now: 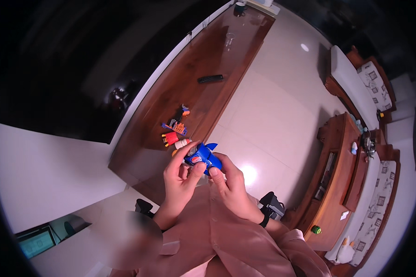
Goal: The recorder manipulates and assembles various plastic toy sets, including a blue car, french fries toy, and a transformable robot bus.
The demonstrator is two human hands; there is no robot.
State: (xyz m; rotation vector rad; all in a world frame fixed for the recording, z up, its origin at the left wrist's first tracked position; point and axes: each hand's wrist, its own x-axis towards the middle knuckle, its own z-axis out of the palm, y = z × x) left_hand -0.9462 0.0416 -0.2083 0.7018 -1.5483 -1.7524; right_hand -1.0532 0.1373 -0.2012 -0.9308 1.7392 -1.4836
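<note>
Up in front of my chest I hold a blue toy point(203, 156) in both hands. Its body looks rounded, with a red and white emblem on its side and a pointed blue piece sticking up at the far right. My left hand point(181, 171) is closed on its left side, thumb on the near face. Around the right end curl the fingers of my right hand point(231, 179), its thumb close to the left one. Just beyond the toy, a red toy piece point(170, 138) with yellow ends and a white piece point(182, 143) lie on the brown wooden cabinet top point(145, 145).
Orange and blue toy parts point(176, 126) lie farther along the cabinet, then a black oblong object point(210, 79), a clear glass point(229, 40) and a dark mug point(240, 8). A large dark screen rises at left. Wooden table point(337, 184) and cushioned seats stand at right.
</note>
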